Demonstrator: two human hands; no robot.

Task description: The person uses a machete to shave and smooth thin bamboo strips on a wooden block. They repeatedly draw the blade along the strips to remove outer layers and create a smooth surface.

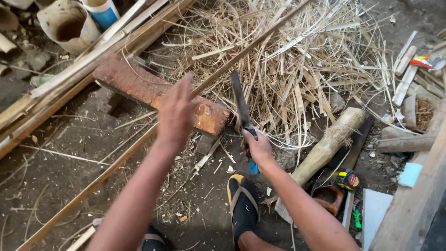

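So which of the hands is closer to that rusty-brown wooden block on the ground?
Left. The left hand hovers over the wooden block, on the long bamboo strip. The right hand sits beyond the block's right end, gripping a knife.

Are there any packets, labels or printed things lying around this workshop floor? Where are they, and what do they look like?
Wrapper: far right edge, among wood offcuts; flat, crumpled, red and orange.
Tape measure: on the ground right of the right forearm; squat yellow-and-black case with a round red label.
Tube: top left, beside a tan pot; cylinder, blue band, white rim.
No signs or screens.
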